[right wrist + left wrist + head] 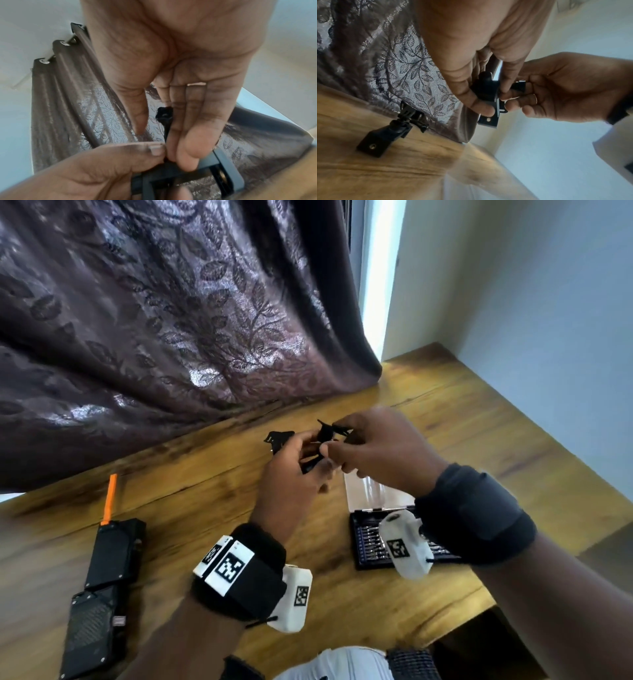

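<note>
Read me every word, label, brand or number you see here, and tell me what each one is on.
No readable words or numbers anywhere.
Left wrist unit: black-and-white coded squares only, no letters.
Right wrist camera housing: one coded square, no letters.
Black device with orange antenna, bit case, black bracket: no print that can be made out.

1. Head view: from above, forward and down over the table [191,508] toward the curtain [154,320];
2. Left wrist view: close under the left hand [471,47], facing the curtain;
3. Right wrist view: close under the right hand [180,54], tilted upward; all share the black part [163,115].
</note>
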`<state>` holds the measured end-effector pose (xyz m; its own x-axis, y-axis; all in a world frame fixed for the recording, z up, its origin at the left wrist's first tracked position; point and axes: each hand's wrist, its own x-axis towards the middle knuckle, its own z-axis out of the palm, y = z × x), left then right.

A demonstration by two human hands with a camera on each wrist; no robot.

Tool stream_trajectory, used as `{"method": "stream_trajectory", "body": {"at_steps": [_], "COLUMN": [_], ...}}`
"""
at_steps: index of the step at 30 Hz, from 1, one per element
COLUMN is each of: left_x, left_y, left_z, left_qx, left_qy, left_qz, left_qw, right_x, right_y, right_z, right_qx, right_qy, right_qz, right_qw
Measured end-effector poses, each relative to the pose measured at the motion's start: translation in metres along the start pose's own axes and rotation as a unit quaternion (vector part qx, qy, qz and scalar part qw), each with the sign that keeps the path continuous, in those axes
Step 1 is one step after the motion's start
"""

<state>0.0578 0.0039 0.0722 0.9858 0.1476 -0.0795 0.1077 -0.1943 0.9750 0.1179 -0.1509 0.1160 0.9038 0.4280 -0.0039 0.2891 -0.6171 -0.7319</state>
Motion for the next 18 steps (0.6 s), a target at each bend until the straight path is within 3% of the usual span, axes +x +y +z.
{"method": "stream_trajectory", "body": {"at_steps": [5,11,18], "left_x": [-0.004,-0.013,-0.024], "left_y": [0.016,0.041,0.050], "left_z": [-0.003,-0.001,-0.001], "left_qx": [-0.091,-0.178,-0.206], "left_qy": [-0.015,-0.099,-0.087], "left_qz": [-0.011,-0.020,-0.039], "left_qw": [0.996,0.979,0.974], "right_x": [-0.025,-0.037,-0.057], "right_y": [-0.003,-0.008,-0.014], "right_z": [-0.022,-0.036,-0.036], "right_qx": [0.126,0.183,0.219], "right_qy": [-0.017,0.012,0.096], "right_qz": [-0.060,-0.135,-0.141], "right_qw": [0.990,0.974,0.961]}}
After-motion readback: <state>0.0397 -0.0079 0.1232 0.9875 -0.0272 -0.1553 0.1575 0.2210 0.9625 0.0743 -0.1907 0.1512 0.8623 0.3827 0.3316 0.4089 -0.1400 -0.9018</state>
